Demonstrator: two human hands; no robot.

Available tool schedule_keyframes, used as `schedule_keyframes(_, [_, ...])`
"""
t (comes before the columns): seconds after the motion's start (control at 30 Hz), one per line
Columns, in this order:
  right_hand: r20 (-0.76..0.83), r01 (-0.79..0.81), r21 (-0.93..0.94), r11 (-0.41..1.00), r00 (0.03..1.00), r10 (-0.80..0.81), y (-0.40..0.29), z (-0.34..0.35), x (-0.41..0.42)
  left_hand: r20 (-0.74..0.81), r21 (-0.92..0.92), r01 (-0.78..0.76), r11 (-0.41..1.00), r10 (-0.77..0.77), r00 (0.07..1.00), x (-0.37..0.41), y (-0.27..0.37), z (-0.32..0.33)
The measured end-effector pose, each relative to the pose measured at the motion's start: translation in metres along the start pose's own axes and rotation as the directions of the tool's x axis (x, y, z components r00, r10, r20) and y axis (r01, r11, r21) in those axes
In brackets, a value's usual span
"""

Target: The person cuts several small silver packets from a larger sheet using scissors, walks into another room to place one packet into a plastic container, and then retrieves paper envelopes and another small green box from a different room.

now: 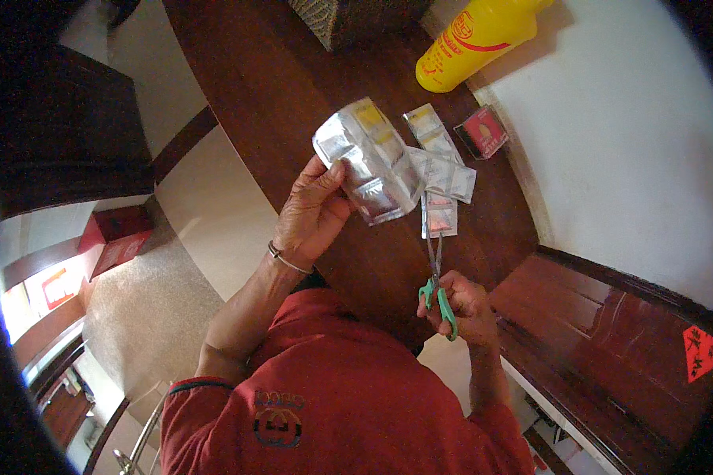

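Observation:
My left hand grips a sheet of joined foil sachets by its near left edge, raised above the dark wooden table. Silver shows on one side, and yellow patches on the upper part. In my right hand is a pair of scissors with green handles. The slim blades stand slightly apart and point away from me. Past the blade tips lies a small strip with a red patch. White sachet strips overlap it, and another strip with yellow marks lies farther off.
A red packet in clear wrap lies near the white wall. Behind it stands a yellow bottle bearing writing. A woven box or basket sits at the far edge. On the right is a reddish wooden cabinet with a red paper diamond.

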State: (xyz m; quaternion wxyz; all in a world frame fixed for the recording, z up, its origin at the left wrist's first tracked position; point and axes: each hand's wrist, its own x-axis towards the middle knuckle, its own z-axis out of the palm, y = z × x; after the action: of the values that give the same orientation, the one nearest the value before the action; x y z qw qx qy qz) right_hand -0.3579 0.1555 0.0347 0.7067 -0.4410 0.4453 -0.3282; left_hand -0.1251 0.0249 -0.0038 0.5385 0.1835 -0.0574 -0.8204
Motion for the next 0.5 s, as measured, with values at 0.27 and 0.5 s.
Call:
schedule_keyframes(0.27, [0.010, -0.102, 0.042, 0.994, 0.995, 0.102, 0.000, 0.003, 0.001, -0.072, -0.011, -0.005, 1.000, 0.004, 0.997, 0.002, -0.002, -0.004])
schedule_keyframes(0.5, [0.012, -0.136, 0.056, 0.989, 0.991, 0.136, -0.010, 0.011, 0.010, -0.024, 0.028, -0.027, 0.999, 0.027, 0.999, -0.003, -0.012, -0.002])
